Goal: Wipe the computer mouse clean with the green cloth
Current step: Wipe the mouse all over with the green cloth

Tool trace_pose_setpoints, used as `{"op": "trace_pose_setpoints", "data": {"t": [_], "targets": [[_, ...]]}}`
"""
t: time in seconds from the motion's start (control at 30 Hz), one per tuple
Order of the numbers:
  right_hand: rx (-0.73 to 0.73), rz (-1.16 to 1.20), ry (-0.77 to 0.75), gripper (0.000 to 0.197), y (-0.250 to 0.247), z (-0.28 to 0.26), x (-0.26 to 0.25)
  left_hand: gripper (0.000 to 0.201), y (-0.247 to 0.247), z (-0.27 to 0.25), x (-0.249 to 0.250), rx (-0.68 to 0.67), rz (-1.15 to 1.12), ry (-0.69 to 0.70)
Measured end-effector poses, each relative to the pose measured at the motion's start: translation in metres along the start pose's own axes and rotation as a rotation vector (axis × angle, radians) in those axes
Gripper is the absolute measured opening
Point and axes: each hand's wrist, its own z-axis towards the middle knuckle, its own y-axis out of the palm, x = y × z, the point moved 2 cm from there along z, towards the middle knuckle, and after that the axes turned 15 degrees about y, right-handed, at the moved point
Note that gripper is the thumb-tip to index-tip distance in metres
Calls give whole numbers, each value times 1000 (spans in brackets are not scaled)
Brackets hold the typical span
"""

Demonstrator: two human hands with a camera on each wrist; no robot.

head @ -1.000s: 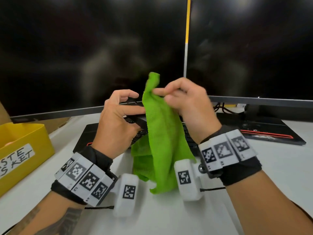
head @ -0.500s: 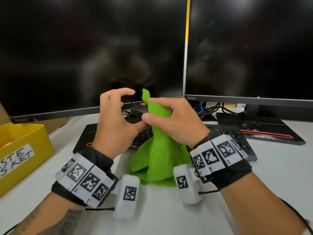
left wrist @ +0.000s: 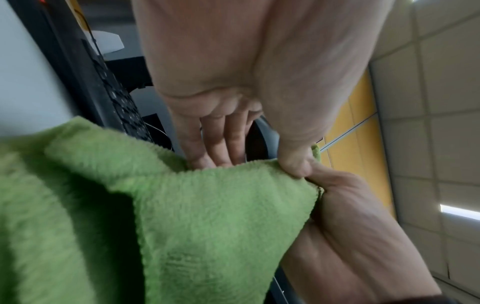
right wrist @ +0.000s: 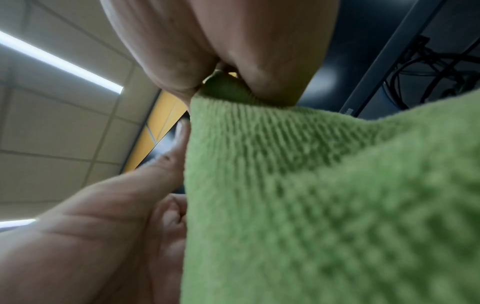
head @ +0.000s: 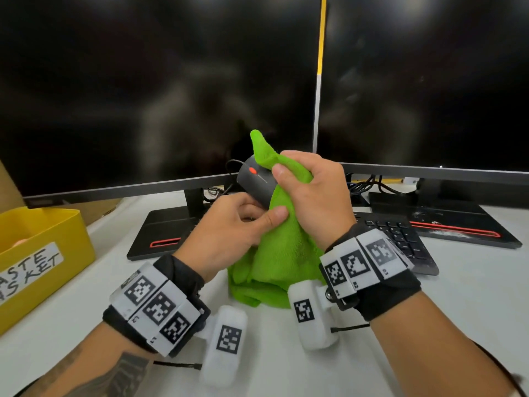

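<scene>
In the head view a black computer mouse (head: 253, 179) with a red scroll wheel is held up off the table, its cable trailing behind. My left hand (head: 257, 210) grips its near end from below, thumb pressed on the green cloth (head: 280, 253). My right hand (head: 289, 173) grips the cloth bunched over the mouse's right side. The cloth's tail hangs down to the table. The left wrist view shows my fingers (left wrist: 215, 144) under the dark mouse (left wrist: 257, 142), beside the cloth (left wrist: 207, 216). The cloth (right wrist: 311, 185) fills the right wrist view and hides the mouse.
A yellow waste basket (head: 57, 239) stands at the left on the white table (head: 458, 310). A black keyboard (head: 400, 239) lies behind my hands, before two dark monitors (head: 143, 81) on black bases with cables behind.
The mouse has come up into plain view, tilted. My right hand went from pinching the hanging cloth to gripping it bunched over the mouse. My left thumb now presses on the cloth.
</scene>
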Motion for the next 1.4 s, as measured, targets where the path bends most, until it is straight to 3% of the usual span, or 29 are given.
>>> {"op": "trace_pose_setpoints", "data": {"t": [0.17,0.3,0.43,0.5,0.6,0.7,0.8,0.93,1.0,1.1,1.13,1.2,1.3,1.4], "targets": [[-94,131,87,8,-3,-1,0,45,-8,2,-1,107,-50,55],[-210,302,295,29,1,1,0,30,-10,4,-1,129,-3,107],[-283,376,341,54,5,3,3,36,-10,5,1,136,22,133],[-303,310,365,44,4,0,2,40,-9,4,2,118,46,135],[-324,262,381,28,2,-1,3,26,-8,4,3,92,78,137],[-310,209,383,28,-3,1,2,29,-8,3,5,58,99,156],[-388,305,417,21,-7,0,2,29,-9,3,5,37,95,194],[-381,350,424,24,-5,0,4,29,-13,4,7,21,160,252],[-322,357,424,29,-3,3,6,28,-17,6,1,93,234,257],[-231,312,389,34,-3,7,10,51,-32,10,-8,332,408,217],[-211,299,376,34,-4,8,11,55,-34,11,-8,354,421,179],[-187,280,345,31,-5,7,12,63,-33,12,-4,254,387,37],[-179,251,286,30,-4,4,10,77,-19,9,0,-10,346,-175],[-195,219,206,30,-2,2,9,72,-15,5,3,-127,332,-206]]}}
